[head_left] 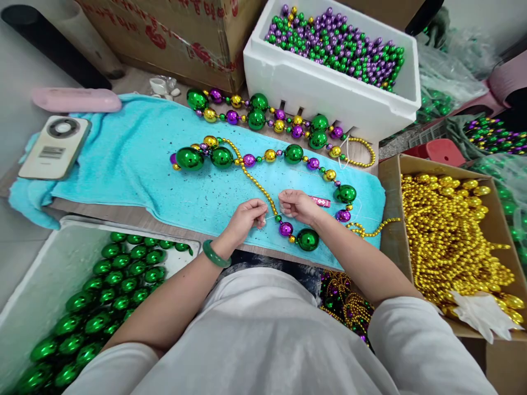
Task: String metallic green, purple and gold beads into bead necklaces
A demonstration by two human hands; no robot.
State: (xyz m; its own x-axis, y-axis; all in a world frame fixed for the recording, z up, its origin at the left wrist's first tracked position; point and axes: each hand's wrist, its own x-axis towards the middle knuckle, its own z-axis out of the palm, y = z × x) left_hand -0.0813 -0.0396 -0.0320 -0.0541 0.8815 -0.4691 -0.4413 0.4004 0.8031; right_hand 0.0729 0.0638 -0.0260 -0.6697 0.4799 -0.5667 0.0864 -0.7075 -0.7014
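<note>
My left hand [246, 217] and my right hand [297, 205] are both pinched close together over a turquoise towel [135, 159], fingers closed on a thin thread at the end of a bead necklace [263, 158]. That necklace loops across the towel with large green balls, purple and gold beads, and a thin gold bead strand [257, 184] running down to my fingers. A purple bead [285, 229] and a green ball [308, 240] lie just below my right hand. A green bangle [216, 255] circles my left wrist.
A second finished necklace [263, 115] lies behind. White foam box [329, 90] of small purple and green beads at back; foam box [45, 274] of green balls at left; cardboard box [389, 181] of gold strands at right. A phone [55, 147] rests on the towel's left.
</note>
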